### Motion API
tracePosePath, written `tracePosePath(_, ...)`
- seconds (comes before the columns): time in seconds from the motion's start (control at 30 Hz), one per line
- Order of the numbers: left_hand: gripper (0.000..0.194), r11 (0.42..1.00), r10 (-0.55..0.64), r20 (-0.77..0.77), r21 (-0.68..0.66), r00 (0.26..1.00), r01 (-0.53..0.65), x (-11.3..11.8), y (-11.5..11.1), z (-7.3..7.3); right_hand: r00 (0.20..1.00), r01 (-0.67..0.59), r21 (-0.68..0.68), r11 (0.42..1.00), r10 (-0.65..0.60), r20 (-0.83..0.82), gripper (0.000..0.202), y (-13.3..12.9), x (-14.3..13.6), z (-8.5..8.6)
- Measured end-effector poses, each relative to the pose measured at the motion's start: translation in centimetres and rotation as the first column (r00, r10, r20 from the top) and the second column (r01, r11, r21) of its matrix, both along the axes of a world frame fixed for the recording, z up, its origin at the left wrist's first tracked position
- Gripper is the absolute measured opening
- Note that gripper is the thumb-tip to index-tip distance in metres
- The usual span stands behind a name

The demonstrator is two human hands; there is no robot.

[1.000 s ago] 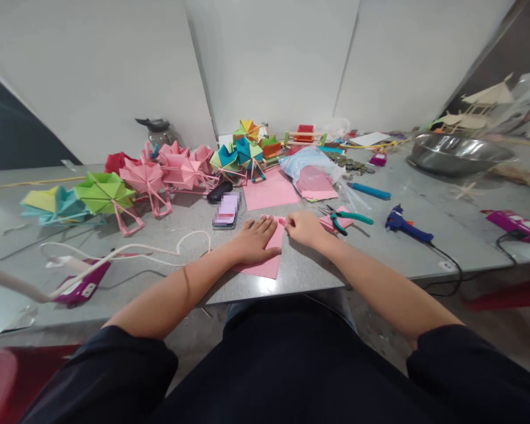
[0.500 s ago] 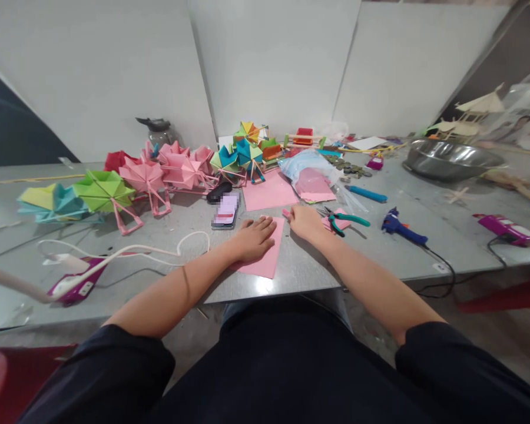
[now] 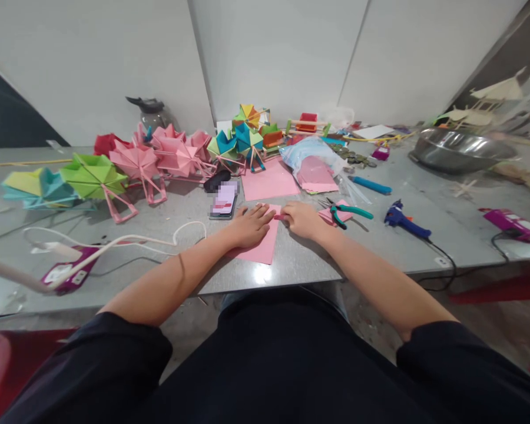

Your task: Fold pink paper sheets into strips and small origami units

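Observation:
A pink paper sheet (image 3: 264, 250) lies on the grey table near its front edge. My left hand (image 3: 251, 226) rests flat on the sheet's upper left part, fingers spread. At the sheet's upper right edge, my right hand (image 3: 299, 219) is closed around a small pink strip (image 3: 280, 217), whose tip touches the paper. What the strip is cannot be made out. Behind the hands lies a larger pink sheet (image 3: 269, 181). A phone (image 3: 223, 200) is beyond my left hand, and green-handled pliers (image 3: 342, 213) lie right of my right hand.
Folded paper shapes (image 3: 136, 162) stand at the back left. A plastic bag (image 3: 311, 159), a blue cutter (image 3: 371, 185), a blue glue gun (image 3: 406, 222) and a metal bowl (image 3: 463, 154) are to the right. A white cable (image 3: 128, 238) crosses the left side.
My right hand has moved left with the pink strip, from beside the sheet onto its right edge. My left hand still lies on the paper. The view has shifted slightly.

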State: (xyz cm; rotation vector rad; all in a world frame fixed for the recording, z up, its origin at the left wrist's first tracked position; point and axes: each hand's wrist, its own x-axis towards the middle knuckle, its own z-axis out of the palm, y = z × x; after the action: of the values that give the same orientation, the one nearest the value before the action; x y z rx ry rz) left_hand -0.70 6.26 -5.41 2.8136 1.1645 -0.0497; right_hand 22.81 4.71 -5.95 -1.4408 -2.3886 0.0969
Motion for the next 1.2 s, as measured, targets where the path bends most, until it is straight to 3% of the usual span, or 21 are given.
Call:
tracePosePath(0.43, 0.066, 0.999, -0.007, -0.025, -0.036, 1.000, 0.006, 0.2, 0.2, 0.3, 0.943, -0.324, -0.012, 0.946, 0.322, -0.079, 0.027, -1.4, 0.8, -0.1)
tracePosePath(0.67, 0.066, 1.000, -0.012, -0.047, -0.009, 0.999, 0.011, 0.3, 0.0, 0.5, 0.901, -0.431, -0.079, 0.899, 0.424, -0.093, 0.024, -3.0, 0.3, 0.6)
tracePosePath(0.8, 0.066, 1.000, -0.009, -0.040, 0.005, 0.999, 0.009, 0.3, -0.2, 0.5, 0.890, -0.454, -0.114, 0.884, 0.444, -0.107, 0.025, -4.0, -0.1, 0.9)
tracePosePath(0.93, 0.066, 1.000, -0.007, -0.036, -0.001, 0.999, 0.007, 0.3, -0.2, 0.6, 0.863, -0.492, -0.183, 0.851, 0.449, -0.233, 0.021, -4.1, -0.1, 1.0)
tracePosePath(1.07, 0.067, 1.000, -0.007, -0.042, -0.007, 0.999, 0.007, 0.2, -0.3, 0.7, 0.872, -0.429, -0.159, 0.889, 0.362, -0.328, 0.020, -3.4, 0.0, 0.8)
tracePosePath(1.2, 0.075, 0.999, 0.001, -0.026, -0.037, 1.000, -0.002, 0.1, -0.3, 0.6, 0.878, -0.445, -0.143, 0.884, 0.399, -0.264, 0.024, -3.3, -0.4, 0.6)
